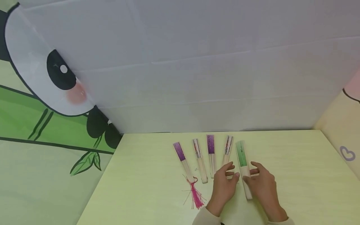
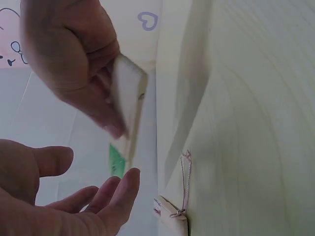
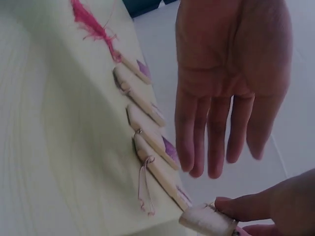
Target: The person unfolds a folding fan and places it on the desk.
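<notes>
Right of centre on the pale desk [image 1: 303, 175], a green and cream fan [image 1: 244, 165] is folded, its green end pointing away from the person and its plain cream end toward them. The right hand [image 1: 263, 184] has its grip on that cream part, pinching it between thumb and fingers, and the left wrist view shows the near end raised clear of the desk. The left hand [image 1: 224, 184] has a released grip: its fingers reach out just left of the fan, holding nothing, and I cannot tell whether a fingertip brushes it.

Further left, folded and lying apart from one another on the desk, come a purple fan [image 1: 179, 151] with a pink tassel [image 1: 197, 197] at its near end, a patterned fan [image 1: 201, 165], a second purple fan [image 1: 211, 146] and a second patterned fan [image 1: 228, 145]. This last one is nearest the left hand, which hides its near end from the head camera; a thin cord loop [image 2: 188, 157] trails from it onto the desk.

Behind stands a white wall [image 1: 197, 62], with a large drawn eye [image 1: 59, 73] to the left and a purple heart [image 1: 347, 157] on the right side
</notes>
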Demonstrator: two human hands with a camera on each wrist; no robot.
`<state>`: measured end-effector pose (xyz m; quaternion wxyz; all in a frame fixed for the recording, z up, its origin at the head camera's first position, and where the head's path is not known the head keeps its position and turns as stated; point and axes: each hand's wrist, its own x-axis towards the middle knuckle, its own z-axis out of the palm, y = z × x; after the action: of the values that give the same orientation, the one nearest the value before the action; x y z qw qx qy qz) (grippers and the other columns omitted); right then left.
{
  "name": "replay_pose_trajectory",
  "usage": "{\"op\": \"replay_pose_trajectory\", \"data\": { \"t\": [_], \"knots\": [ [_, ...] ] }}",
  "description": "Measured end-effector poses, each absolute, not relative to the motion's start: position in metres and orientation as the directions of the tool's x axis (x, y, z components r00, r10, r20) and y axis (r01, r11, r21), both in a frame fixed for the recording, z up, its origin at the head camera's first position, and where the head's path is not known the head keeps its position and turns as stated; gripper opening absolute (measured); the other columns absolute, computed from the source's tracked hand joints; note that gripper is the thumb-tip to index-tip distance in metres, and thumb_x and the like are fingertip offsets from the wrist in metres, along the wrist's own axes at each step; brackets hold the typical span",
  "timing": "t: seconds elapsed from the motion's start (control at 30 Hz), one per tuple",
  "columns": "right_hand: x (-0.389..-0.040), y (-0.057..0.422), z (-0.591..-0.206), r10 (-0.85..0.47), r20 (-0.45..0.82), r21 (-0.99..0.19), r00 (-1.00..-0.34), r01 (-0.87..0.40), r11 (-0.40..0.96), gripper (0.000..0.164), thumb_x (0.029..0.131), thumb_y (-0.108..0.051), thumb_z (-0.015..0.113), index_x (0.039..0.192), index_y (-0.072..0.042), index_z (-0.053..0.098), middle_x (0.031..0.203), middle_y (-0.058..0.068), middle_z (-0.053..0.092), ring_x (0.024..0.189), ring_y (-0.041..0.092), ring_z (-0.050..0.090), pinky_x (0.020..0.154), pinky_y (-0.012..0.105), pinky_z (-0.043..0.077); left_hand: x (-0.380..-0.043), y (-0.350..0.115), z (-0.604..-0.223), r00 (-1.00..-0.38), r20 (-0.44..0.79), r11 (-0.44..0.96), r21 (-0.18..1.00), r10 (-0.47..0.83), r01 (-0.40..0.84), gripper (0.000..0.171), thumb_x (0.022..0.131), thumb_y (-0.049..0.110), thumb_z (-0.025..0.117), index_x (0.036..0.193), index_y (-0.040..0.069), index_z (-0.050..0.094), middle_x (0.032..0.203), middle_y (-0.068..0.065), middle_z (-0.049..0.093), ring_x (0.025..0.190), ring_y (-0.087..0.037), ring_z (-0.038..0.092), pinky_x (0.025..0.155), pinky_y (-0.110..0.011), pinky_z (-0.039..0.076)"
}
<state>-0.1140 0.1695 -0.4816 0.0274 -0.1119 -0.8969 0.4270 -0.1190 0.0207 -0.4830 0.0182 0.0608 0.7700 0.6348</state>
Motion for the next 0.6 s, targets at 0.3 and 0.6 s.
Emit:
{"op": "replay_pose_trajectory", "data": {
  "t": [0.3,0.6],
  "knots": [
    [-0.098,0.150,-0.465,0.173,0.004,-0.805,-0.985,0.099,0.585,0.059,0.086,-0.005,0.084,0.140,0.006,0.060,0.107,0.021,0.075,0.089,0.033,0.077,0.063,0.032,0.058,-0.125,0.021,-0.488,-0.996,-0.033,0.070,0.997,0.081,-0.028,0.035,0.099,0.004,0.069,0.130,-0.011,0.066,0.107,-0.011,0.073,0.083,-0.014,0.074,0.066,-0.024,0.063],
    [-0.097,0.148,-0.460,0.115,-0.045,-0.806,-0.992,0.104,0.583,0.055,0.088,-0.005,0.083,0.138,0.007,0.062,0.107,0.015,0.073,0.089,0.028,0.075,0.063,0.032,0.058,-0.124,0.017,-0.492,-0.990,-0.106,-0.082,0.990,0.092,-0.114,0.027,0.097,-0.007,0.067,0.123,-0.010,0.069,0.099,-0.007,0.070,0.076,-0.012,0.073,0.062,-0.029,0.065]
  ]
}}
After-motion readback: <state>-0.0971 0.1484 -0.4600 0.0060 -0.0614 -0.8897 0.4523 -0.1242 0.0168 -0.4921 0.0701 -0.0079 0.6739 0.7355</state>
